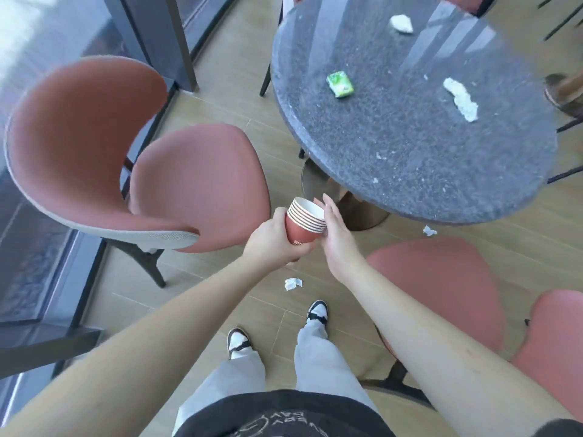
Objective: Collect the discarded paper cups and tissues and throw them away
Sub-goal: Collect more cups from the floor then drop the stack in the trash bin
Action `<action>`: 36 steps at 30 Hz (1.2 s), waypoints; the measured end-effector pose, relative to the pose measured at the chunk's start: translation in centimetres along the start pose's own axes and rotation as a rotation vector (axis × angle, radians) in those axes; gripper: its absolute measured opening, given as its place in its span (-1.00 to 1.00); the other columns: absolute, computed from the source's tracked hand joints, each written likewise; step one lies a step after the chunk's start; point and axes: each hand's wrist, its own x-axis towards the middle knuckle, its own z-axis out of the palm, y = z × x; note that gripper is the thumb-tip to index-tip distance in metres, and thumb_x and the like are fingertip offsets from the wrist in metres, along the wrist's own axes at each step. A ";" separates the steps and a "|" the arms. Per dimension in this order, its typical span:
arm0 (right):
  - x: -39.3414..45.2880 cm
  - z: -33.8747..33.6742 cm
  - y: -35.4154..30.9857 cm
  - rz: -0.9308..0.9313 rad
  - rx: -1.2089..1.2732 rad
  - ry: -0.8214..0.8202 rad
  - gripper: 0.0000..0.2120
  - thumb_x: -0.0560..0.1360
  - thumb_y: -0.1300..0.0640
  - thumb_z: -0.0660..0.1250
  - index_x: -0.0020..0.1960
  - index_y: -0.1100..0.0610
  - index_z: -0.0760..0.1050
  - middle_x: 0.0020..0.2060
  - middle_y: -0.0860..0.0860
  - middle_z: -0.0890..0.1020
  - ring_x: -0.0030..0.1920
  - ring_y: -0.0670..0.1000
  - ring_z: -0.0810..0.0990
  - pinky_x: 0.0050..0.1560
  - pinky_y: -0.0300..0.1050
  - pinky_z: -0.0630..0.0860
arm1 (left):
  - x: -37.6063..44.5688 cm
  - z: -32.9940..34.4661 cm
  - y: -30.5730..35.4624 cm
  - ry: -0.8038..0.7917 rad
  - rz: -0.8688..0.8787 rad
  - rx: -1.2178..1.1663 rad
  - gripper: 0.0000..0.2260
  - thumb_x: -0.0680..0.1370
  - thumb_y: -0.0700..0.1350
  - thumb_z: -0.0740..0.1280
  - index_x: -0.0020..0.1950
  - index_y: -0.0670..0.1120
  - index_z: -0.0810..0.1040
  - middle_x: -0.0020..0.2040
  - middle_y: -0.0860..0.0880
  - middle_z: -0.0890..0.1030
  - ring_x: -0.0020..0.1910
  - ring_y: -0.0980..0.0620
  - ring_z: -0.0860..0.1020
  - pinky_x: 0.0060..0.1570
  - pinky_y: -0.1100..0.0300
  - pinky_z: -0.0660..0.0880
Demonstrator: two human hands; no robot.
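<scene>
The nested stack of red paper cups with white rims, held out over the floor between chair and round dark speckled stone worktop, is probably light and easily crushed, so a wrap low round its wall suits it; the left hand has its fingers curled there, while the right hand lays straight fingers against the rims. The long crumpled white tissue and smaller white wad on the worktop, and the little white scrap on the floor, look soft and weightless; pinch them anywhere.
</scene>
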 end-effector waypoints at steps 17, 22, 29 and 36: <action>-10.0 -2.2 -7.9 -0.252 -0.081 -0.104 -0.37 0.42 -0.47 0.15 0.43 -0.28 0.27 0.42 -0.18 0.46 0.40 -0.21 0.44 0.47 0.06 0.36 | -7.2 -7.8 7.3 0.002 0.065 -0.504 -0.35 0.28 0.15 0.59 0.31 0.05 0.48 0.14 0.10 0.66 0.12 0.13 0.63 0.19 0.06 0.56; -10.2 -4.6 -9.0 -0.301 -0.089 -0.158 -0.50 0.53 -0.34 0.09 0.44 -0.29 0.31 0.40 -0.19 0.47 0.37 -0.19 0.46 0.46 0.08 0.37 | -8.5 -7.3 9.5 0.058 0.098 -0.501 -0.44 0.38 -0.03 0.61 0.32 0.05 0.48 0.13 0.10 0.66 0.07 0.21 0.63 0.03 0.29 0.55; -10.9 -6.8 -9.8 -0.374 -0.106 -0.281 -0.49 0.42 -0.52 0.14 0.33 -0.44 0.36 0.35 -0.27 0.49 0.34 -0.22 0.49 0.39 -0.04 0.43 | -11.5 -6.0 12.4 0.210 0.070 -0.517 -0.45 0.38 -0.05 0.62 0.31 0.03 0.49 0.09 0.14 0.67 0.01 0.29 0.63 -0.06 0.40 0.52; -13.5 -3.6 -9.5 -0.401 -0.142 -0.488 -0.50 0.43 -0.51 0.13 0.33 -0.42 0.35 0.36 -0.20 0.50 0.35 -0.16 0.49 0.37 -0.04 0.44 | -17.5 -6.1 10.2 0.422 -0.068 -0.596 -0.26 0.32 0.10 0.62 0.42 0.04 0.40 0.22 0.08 0.62 0.17 0.08 0.61 0.21 0.03 0.57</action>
